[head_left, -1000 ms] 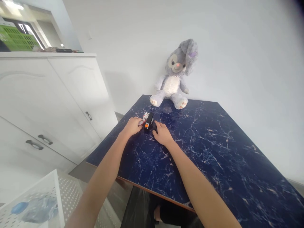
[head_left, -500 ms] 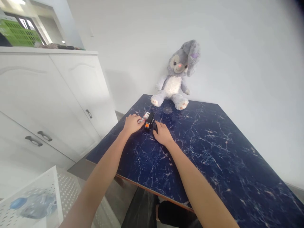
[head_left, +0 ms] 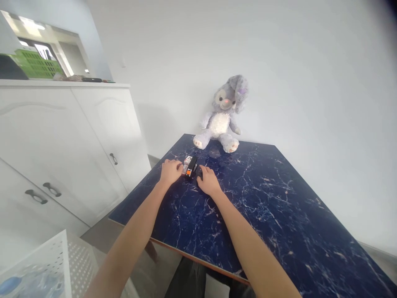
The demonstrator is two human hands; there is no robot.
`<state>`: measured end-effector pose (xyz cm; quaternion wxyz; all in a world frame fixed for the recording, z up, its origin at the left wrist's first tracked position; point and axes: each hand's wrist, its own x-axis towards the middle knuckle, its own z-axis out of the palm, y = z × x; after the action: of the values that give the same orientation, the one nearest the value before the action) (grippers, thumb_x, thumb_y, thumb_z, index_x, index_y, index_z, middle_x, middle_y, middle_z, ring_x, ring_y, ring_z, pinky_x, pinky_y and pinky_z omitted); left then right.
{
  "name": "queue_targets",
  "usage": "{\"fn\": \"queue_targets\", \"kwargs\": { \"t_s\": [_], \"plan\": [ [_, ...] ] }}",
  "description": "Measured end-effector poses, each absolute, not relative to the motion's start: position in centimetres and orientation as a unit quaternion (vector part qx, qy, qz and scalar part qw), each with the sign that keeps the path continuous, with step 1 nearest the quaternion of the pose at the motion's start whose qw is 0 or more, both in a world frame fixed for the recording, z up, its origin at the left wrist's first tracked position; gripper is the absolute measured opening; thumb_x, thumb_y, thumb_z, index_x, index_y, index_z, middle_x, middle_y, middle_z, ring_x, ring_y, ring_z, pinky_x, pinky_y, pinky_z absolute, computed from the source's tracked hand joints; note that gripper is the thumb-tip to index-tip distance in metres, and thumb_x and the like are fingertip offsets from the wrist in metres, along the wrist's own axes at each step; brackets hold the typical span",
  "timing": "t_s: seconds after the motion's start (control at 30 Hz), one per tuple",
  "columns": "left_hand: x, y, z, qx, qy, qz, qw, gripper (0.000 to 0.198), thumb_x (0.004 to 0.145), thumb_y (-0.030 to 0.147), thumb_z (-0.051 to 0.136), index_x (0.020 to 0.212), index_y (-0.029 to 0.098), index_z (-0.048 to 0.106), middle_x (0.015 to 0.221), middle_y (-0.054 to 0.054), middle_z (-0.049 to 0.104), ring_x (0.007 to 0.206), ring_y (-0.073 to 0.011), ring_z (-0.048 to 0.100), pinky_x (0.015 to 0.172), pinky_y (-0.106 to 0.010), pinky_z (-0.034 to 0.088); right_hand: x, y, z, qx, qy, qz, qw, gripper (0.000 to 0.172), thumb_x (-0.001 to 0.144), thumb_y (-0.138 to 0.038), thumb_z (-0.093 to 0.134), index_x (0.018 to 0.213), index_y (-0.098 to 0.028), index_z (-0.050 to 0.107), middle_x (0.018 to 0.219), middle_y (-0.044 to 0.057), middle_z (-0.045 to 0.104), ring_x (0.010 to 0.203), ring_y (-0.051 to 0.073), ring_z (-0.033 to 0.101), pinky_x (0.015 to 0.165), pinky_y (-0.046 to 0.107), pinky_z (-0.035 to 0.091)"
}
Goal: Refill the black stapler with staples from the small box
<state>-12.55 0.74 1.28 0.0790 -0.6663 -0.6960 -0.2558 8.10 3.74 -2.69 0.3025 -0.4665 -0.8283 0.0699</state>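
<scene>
On the dark blue marbled table [head_left: 266, 198], a small black stapler [head_left: 191, 166] with an orange part lies between my two hands. My left hand [head_left: 170, 171] is curled just left of it, its fingertips at a small white and red box [head_left: 187, 159]; what they pinch is hidden. My right hand [head_left: 208, 182] is closed on the stapler's black right end, fingers bent over it. Both forearms reach in from the near edge.
A grey plush rabbit [head_left: 221, 114] sits at the table's far edge against the white wall. A white cabinet [head_left: 62, 140] with dark handles stands to the left, with a green crate [head_left: 37, 66] on top. A white perforated basket [head_left: 34, 273] is at bottom left.
The camera has tilted up and drawn back, so everything sits lower and smaller in the picture. My left fingers have closed in nearer the stapler; my right hand stays on it.
</scene>
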Motion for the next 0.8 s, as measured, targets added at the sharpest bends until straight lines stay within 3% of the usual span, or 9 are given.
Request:
{"fn": "queue_targets", "kwargs": {
  "t_s": [0.1,0.2,0.27,0.33,0.4,0.57,0.8],
  "plan": [
    [-11.9,0.5,1.9,-0.713,-0.634,-0.297,0.031,0.035,0.092,0.04,0.055,0.121,0.025,0.068,0.107,-0.007,0.073,0.101,-0.0276,0.062,0.094,-0.04,0.045,7.3,6.0,-2.3,-0.49,-0.815,0.104,0.291,0.067,0.081,-0.02,0.055,0.147,-0.01,0.043,0.137,0.017,0.058,0.122,0.03,0.054,0.107,0.042,0.039],
    [-11.4,0.4,1.9,-0.767,-0.588,-0.258,-0.014,0.075,0.076,0.047,0.075,0.143,0.026,0.051,0.109,-0.008,0.072,0.102,-0.0306,0.063,0.093,-0.041,0.047,6.9,8.3,-2.0,-0.454,-0.828,0.161,0.288,0.08,0.076,-0.016,0.058,0.153,-0.015,0.034,0.142,0.012,0.057,0.125,0.029,0.053,0.107,0.042,0.04],
    [-11.5,0.5,1.6,-0.765,-0.596,-0.244,-0.023,0.093,0.069,0.048,0.081,0.151,0.027,0.042,0.114,-0.009,0.07,0.105,-0.0327,0.062,0.091,-0.041,0.048,6.9,9.3,-2.1,-0.421,-0.834,0.19,0.3,0.083,0.074,-0.013,0.058,0.153,-0.017,0.033,0.137,0.009,0.062,0.124,0.027,0.055,0.106,0.039,0.041],
    [-11.8,0.8,1.3,-0.757,-0.606,-0.244,-0.033,0.097,0.069,0.048,0.081,0.153,0.028,0.037,0.116,-0.01,0.069,0.109,-0.0327,0.062,0.092,-0.041,0.048,7.1,9.8,-2.3,-0.416,-0.821,0.212,0.328,0.079,0.074,-0.011,0.058,0.15,-0.018,0.037,0.128,0.007,0.067,0.119,0.024,0.058,0.104,0.036,0.043],
    [-12.3,1.1,1.0,-0.756,-0.607,-0.242,-0.028,0.091,0.072,0.044,0.079,0.152,0.028,0.039,0.115,-0.01,0.069,0.11,-0.0321,0.061,0.093,-0.041,0.048,7.3,9.8,-2.4,-0.435,-0.799,0.211,0.357,0.069,0.075,-0.012,0.057,0.143,-0.017,0.045,0.119,0.007,0.069,0.112,0.023,0.061,0.1,0.035,0.045],
    [-13.2,1.7,0.9,-0.756,-0.609,-0.237,0.032,0.053,0.078,0.034,0.075,0.13,0.028,0.064,0.114,-0.006,0.071,0.105,-0.0294,0.06,0.095,-0.04,0.045,7.5,9.0,-2.1,-0.506,-0.781,0.133,0.341,0.028,0.077,-0.02,0.058,0.103,-0.014,0.066,0.105,0.012,0.068,0.099,0.026,0.061,0.094,0.036,0.045],
    [-12.7,1.2,0.5,-0.705,-0.669,-0.227,0.061,0.039,0.08,0.043,0.074,0.116,0.027,0.069,0.113,-0.006,0.07,0.105,-0.0296,0.057,0.093,-0.041,0.043,7.9,7.6,-1.9,-0.518,-0.791,0.112,0.307,0.023,0.08,-0.027,0.058,0.097,-0.015,0.066,0.098,0.012,0.07,0.092,0.027,0.063,0.088,0.035,0.047]
  ]
}}
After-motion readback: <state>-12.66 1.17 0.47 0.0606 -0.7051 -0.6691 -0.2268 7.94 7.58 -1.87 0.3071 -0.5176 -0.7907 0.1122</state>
